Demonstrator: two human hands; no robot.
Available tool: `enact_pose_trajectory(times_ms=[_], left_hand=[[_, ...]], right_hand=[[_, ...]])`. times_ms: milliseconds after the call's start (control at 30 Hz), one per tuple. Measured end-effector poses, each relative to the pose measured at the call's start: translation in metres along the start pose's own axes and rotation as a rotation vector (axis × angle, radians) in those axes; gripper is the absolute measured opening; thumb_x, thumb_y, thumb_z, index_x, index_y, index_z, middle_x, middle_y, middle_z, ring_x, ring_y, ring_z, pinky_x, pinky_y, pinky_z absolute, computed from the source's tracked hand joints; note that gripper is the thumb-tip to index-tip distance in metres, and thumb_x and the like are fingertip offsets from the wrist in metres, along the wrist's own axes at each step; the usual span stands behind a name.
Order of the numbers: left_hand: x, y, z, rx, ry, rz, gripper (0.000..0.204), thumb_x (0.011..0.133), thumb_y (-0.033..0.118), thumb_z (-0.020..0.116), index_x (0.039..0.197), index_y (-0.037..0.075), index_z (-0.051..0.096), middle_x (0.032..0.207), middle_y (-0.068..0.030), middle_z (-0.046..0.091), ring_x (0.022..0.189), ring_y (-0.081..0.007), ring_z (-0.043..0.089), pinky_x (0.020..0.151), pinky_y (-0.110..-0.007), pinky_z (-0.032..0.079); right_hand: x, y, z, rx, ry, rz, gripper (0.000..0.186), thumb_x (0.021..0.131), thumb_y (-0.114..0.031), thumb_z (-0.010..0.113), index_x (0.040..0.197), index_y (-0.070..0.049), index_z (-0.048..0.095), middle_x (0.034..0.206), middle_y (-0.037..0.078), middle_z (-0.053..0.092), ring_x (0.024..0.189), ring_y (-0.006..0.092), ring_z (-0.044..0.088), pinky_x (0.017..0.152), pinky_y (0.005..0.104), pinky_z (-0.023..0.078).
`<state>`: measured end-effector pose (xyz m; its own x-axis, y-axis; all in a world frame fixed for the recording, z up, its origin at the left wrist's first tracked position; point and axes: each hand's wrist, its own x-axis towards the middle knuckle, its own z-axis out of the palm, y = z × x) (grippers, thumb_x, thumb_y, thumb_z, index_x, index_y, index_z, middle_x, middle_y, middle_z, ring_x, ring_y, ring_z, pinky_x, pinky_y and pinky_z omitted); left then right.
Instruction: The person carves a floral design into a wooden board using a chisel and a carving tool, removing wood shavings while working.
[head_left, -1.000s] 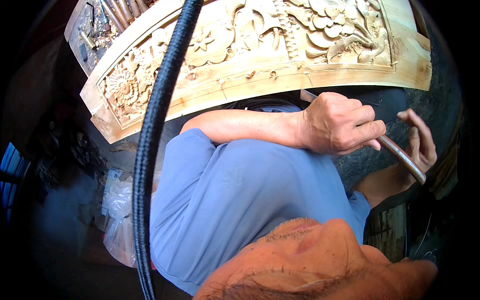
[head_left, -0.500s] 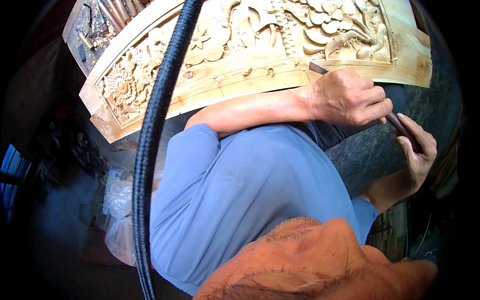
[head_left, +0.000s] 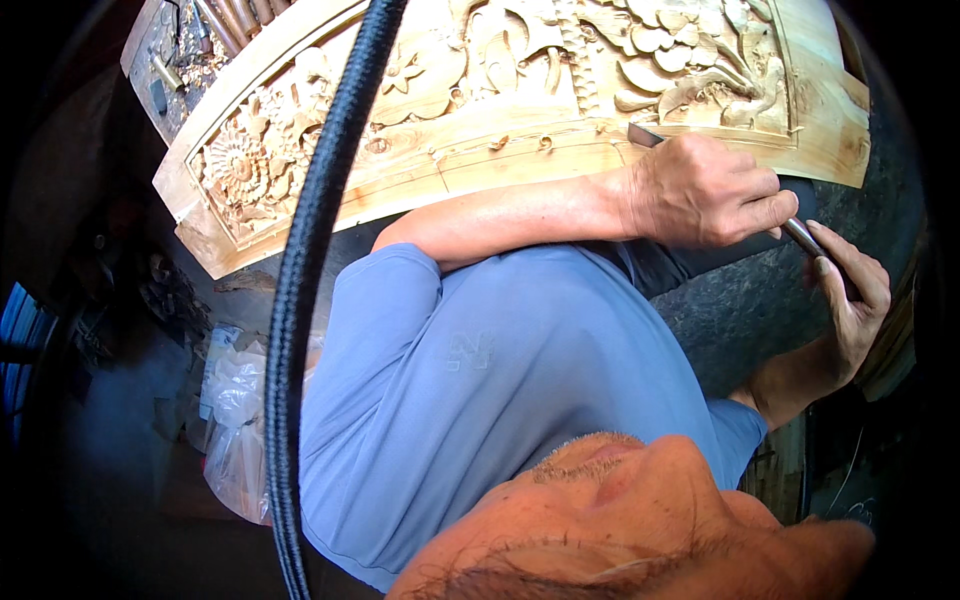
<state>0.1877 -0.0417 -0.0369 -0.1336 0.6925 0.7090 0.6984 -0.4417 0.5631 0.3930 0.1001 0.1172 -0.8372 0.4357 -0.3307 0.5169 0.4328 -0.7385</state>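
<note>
A carving chisel (head_left: 804,238) with a flat metal blade and a dark handle lies slantwise between my hands. My left hand (head_left: 705,190) is closed round its shaft, close behind the blade. Fingers and thumb of my right hand (head_left: 856,290) grip the rear of the handle. The blade's end is at the plain lower border of a carved wooden panel (head_left: 400,165); whether it bites into the wood I cannot tell. Flowers, leaves and a beaded strip stand in relief on the pale panel. Small curled shavings (head_left: 545,143) lie on its border.
Several wooden-handled tools (head_left: 235,18) and wood chips lie on a board beyond the panel's left end. A black braided cord (head_left: 305,260) crosses the view in front of the panel. A clear plastic bag (head_left: 238,430) is at the lower left, beside my blue shirt.
Both hands and the chisel have shifted slightly right, the right hand also a little lower in view. The panel appears slightly turned in the picture. Both grips stay closed.
</note>
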Motion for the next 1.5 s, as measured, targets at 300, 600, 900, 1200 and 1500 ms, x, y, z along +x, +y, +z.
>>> enact_pose_trajectory(times_ms=[300,600,900,1200,1500], left_hand=[[0.003,-0.003,-0.002,-0.085,-0.036,-0.013,0.032,0.095,0.047,0.075,0.105,0.017,0.074,0.073,0.0030,0.055,0.060,-0.0125,0.063,0.049,-0.030,0.051],[0.004,-0.002,0.000,-0.131,-0.025,-0.095,0.028,0.095,0.045,0.077,0.097,0.018,0.071,0.071,0.0022,0.052,0.059,-0.0139,0.062,0.049,-0.031,0.048],[0.004,-0.005,-0.005,-0.088,0.040,-0.189,0.026,0.092,0.040,0.081,0.096,0.016,0.072,0.071,0.0013,0.053,0.061,-0.0152,0.063,0.051,-0.031,0.048],[0.005,-0.002,-0.005,-0.026,0.076,-0.035,0.029,0.088,0.043,0.080,0.099,0.016,0.073,0.072,0.0028,0.053,0.060,-0.0128,0.061,0.048,-0.030,0.047],[0.005,-0.003,0.001,-0.123,0.008,-0.035,0.029,0.092,0.045,0.078,0.100,0.018,0.072,0.072,0.0037,0.053,0.059,-0.0121,0.062,0.047,-0.030,0.048]], right_hand=[[-0.009,-0.004,0.003,-0.085,0.057,0.027,0.031,0.101,0.003,0.070,0.130,0.000,0.079,0.093,0.010,0.079,0.072,0.0110,0.069,0.063,0.0238,0.050],[-0.002,0.003,0.012,0.005,0.121,0.054,0.031,0.095,0.007,0.073,0.124,0.001,0.081,0.084,0.008,0.078,0.063,0.0095,0.066,0.055,0.0236,0.045],[0.026,0.015,0.009,0.068,0.056,0.024,0.027,0.097,0.003,0.072,0.123,0.000,0.081,0.082,0.008,0.076,0.061,0.0098,0.065,0.053,0.0232,0.046],[0.002,-0.009,-0.009,-0.199,0.034,0.008,0.033,0.093,0.001,0.076,0.126,-0.004,0.082,0.105,0.010,0.082,0.079,0.0136,0.072,0.067,0.0257,0.054],[-0.005,-0.013,0.001,-0.067,0.058,0.072,0.030,0.099,0.003,0.069,0.127,-0.002,0.081,0.091,0.008,0.080,0.065,0.0102,0.068,0.056,0.0228,0.047]])
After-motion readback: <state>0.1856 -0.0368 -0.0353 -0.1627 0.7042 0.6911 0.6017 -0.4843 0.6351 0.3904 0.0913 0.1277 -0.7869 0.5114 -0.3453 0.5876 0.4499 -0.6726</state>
